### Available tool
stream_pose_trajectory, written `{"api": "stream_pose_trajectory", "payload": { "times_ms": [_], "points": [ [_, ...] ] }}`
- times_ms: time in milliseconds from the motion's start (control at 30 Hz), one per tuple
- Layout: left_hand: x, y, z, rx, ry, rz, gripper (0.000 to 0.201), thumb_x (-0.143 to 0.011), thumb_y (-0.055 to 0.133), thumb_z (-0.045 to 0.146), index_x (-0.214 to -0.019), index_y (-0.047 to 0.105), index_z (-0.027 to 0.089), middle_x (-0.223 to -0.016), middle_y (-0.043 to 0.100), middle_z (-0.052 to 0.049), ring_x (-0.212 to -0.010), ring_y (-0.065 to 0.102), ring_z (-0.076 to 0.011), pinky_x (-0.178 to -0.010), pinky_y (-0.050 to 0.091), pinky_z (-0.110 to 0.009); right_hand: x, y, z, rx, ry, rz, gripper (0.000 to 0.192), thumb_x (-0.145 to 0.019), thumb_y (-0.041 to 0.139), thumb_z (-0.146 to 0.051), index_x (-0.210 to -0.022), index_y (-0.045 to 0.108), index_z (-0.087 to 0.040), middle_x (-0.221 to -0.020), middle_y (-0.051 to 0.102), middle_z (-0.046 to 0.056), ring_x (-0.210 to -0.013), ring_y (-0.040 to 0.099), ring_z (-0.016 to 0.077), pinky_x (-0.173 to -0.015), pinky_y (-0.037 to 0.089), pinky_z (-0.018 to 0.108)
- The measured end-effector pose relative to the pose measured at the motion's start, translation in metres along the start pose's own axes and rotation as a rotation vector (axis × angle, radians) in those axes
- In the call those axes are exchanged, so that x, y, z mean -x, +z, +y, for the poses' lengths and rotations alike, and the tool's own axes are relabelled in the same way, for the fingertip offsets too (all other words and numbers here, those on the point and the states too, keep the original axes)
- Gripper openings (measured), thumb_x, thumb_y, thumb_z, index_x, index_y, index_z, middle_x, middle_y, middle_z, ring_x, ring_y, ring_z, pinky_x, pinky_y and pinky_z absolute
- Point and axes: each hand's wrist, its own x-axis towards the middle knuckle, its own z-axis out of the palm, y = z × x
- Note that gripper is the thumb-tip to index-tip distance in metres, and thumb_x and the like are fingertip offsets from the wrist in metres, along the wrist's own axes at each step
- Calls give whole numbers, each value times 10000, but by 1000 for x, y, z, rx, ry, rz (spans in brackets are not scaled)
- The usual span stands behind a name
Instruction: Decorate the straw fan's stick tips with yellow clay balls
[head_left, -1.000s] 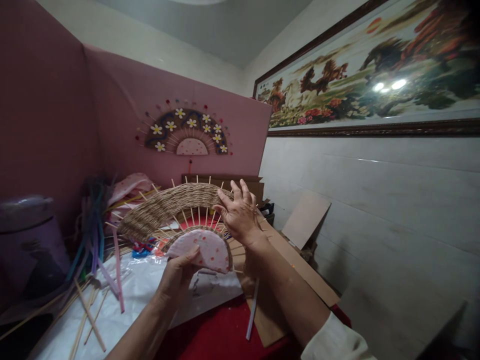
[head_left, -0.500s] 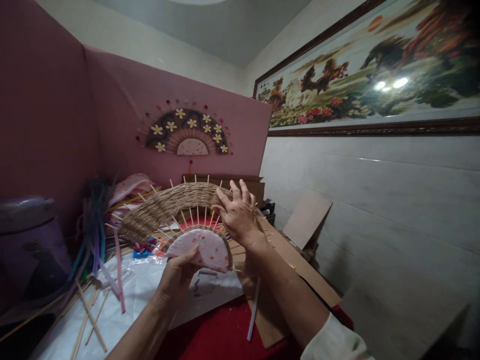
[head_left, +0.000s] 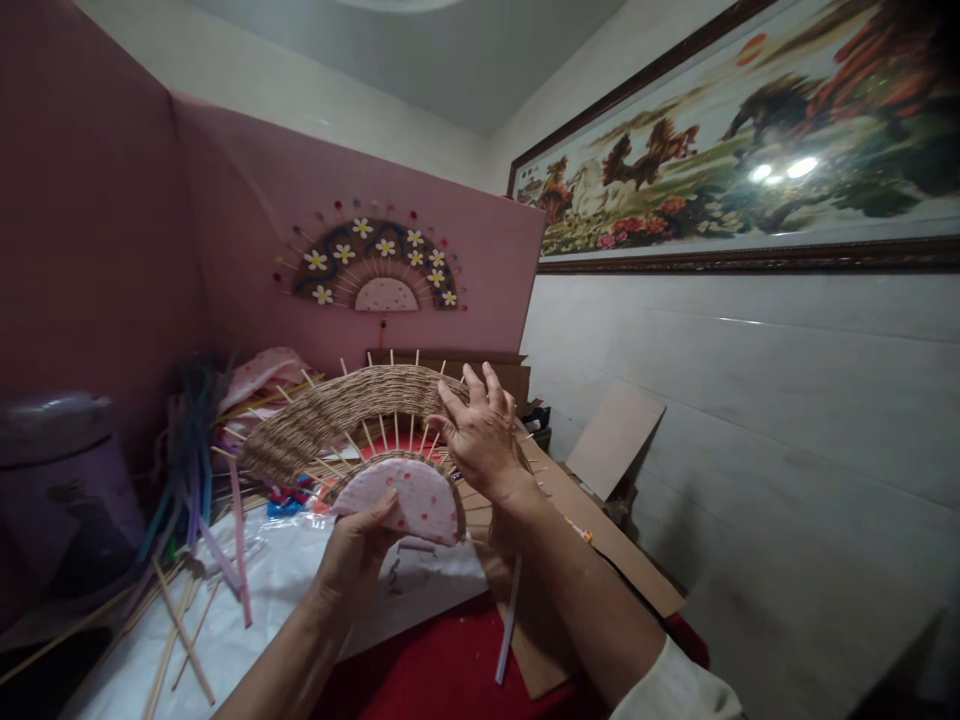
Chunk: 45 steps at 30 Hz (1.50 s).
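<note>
Hands hold up a woven fan (head_left: 352, 415) over the table (head_left: 442, 670). The left hand (head_left: 356, 550) pinches the fan's pink half-round base (head_left: 416, 497) with thumb on top. The right hand (head_left: 480, 430) lies on the fan's right side, fingers spread across the sticks. Another fan (head_left: 373, 262) with white flowers hangs on the pink wall (head_left: 240, 180) behind. Loose sticks (head_left: 176, 630) lie at the left.

We see very little change over the last second. Our right hand (head_left: 480, 432) has crept slightly to the right and down along the woven band of the half-made fan (head_left: 341, 408), fingers spread on the weave as before. The white strip (head_left: 508, 622) hanging below our right forearm has swung a little to the right.
</note>
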Motion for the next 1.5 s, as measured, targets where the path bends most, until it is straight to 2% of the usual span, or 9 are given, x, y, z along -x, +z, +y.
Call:
{"api": "stream_pose_trajectory", "payload": {
  "times_ms": [233,567,767,1000,1100,1367,1500],
  "points": [
    [0,2,1,9,-5,28,88,-702,640,37,-750,690,92,-729,715,-77,-613,667,-178,-576,585,-291,15,0,6,41,62,33,536,-913,341,-559,-1338,485,-268,-1459,369,113,-1374,173,316,-1026,253,488],
    [3,5,4,40,9,46,156,-702,619,7,-802,680,110,-749,724,-69,-629,676,-184,-558,587,-290,10,6,11,48,70,11,520,-909,334,-572,-1325,493,-304,-1456,371,111,-1368,190,324,-1006,269,504],
    [1,3,4,29,0,56,135,-686,629,7,-776,671,98,-737,724,-71,-609,673,-171,-554,584,-268,14,2,9,66,43,25,527,-909,365,-552,-1346,473,-279,-1458,372,114,-1372,186,318,-1038,238,496],
    [3,4,3,25,12,38,248,-679,636,18,-904,675,116,-813,733,-71,-667,690,-192,-588,594,-297,9,6,8,35,40,20,506,-902,372,-561,-1296,525,-283,-1455,380,106,-1379,179,316,-1057,197,513],
    [3,4,3,19,7,50,202,-678,636,18,-851,676,113,-789,732,-73,-657,688,-187,-586,591,-284,10,5,8,30,34,15,501,-901,380,-556,-1296,525,-283,-1457,379,101,-1380,179,316,-1056,201,513],
    [1,3,2,-9,7,12,174,-674,669,58,-843,675,103,-787,726,-78,-660,682,-189,-604,592,-303,15,1,8,45,71,71,518,-895,418,-540,-1306,525,-243,-1435,404,122,-1367,203,317,-1061,204,495],
    [1,3,4,25,26,39,176,-680,645,31,-839,664,105,-761,724,-69,-639,679,-180,-580,590,-289,13,-1,16,32,87,131,476,-901,429,-519,-1283,549,-261,-1425,420,107,-1359,226,308,-1051,232,489]
  ]
}}
